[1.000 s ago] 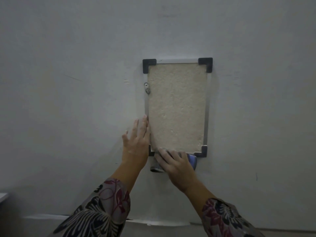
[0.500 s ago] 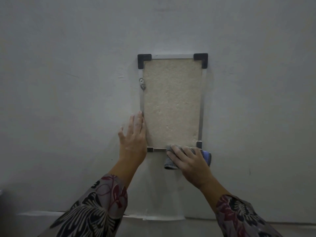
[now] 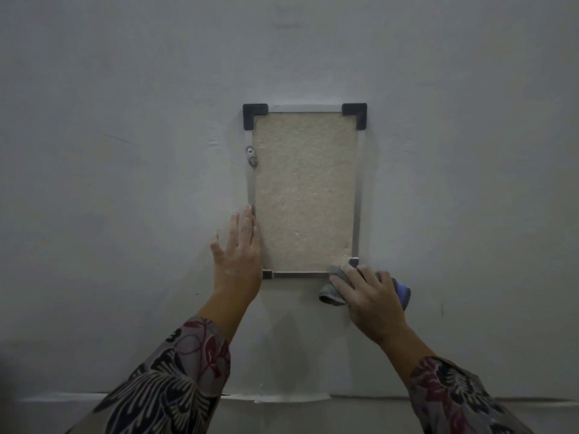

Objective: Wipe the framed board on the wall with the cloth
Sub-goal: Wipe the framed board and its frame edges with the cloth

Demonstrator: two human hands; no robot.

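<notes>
At lower centre, the right hand [image 3: 372, 300] presses a crumpled grey-and-blue cloth [image 3: 332, 294] onto the beige metal-framed board's [image 3: 304, 189] bottom-right corner, while the left hand [image 3: 236, 255] lies flat and empty on its left edge.

Plain indoor room, kind unclear: bare grey painted wall [image 3: 125, 151] with small framed board [image 3: 304, 192].

A single head-worn camera is facing the wall [image 3: 125, 151] straight on at arm's length; the framed board [image 3: 305, 195] is sitting centre-frame.
</notes>
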